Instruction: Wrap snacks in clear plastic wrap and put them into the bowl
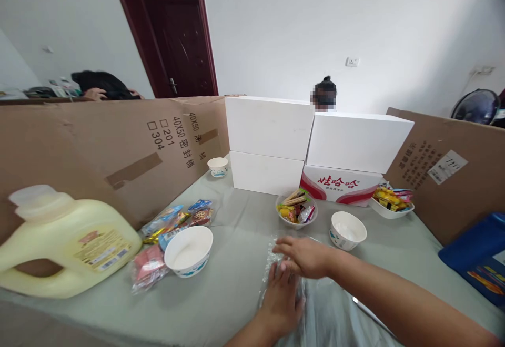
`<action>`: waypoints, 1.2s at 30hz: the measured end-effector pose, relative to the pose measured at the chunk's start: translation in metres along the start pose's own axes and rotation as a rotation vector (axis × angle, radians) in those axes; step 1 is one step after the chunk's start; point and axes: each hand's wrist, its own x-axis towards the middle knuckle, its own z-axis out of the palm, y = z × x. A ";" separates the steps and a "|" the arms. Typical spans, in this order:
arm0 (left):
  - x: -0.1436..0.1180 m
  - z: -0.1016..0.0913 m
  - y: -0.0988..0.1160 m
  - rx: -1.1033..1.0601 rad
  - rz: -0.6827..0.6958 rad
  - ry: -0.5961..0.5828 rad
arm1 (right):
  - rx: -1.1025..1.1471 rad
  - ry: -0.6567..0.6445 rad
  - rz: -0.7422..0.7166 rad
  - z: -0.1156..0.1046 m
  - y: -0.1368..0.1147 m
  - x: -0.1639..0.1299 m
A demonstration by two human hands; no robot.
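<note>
A sheet of clear plastic film (325,310), perhaps a bag, lies crumpled on the grey-green tablecloth in front of me. My left hand (279,297) rests flat on it, fingers stretched forward. Crossing above the left fingertips is my right hand (305,256), palm down, its fingers extended to the left. Both hands touch or nearly touch each other, and part of the film is hidden beneath them. Just beyond stands a clear bowl of wrapped snacks (296,213). A white paper bowl (347,230) with something whitish inside sits right of my right hand.
Left are a white bowl (189,252), packaged snacks (179,221) and a large yellow jug (74,242). White boxes (268,144) and cardboard walls (90,142) border the table. A snack-filled bowl (392,207) and blue bottle (479,257) stand right. A person (325,94) is behind the boxes.
</note>
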 end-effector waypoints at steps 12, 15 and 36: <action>-0.014 -0.062 0.019 0.175 -0.167 0.006 | 0.065 -0.024 0.486 0.043 -0.022 -0.147; 0.010 -0.057 0.022 0.226 -0.112 0.022 | 0.130 0.122 0.436 0.047 -0.023 -0.114; -0.046 -0.091 -0.030 -0.077 0.280 -0.182 | 0.259 0.092 0.316 0.084 -0.025 -0.119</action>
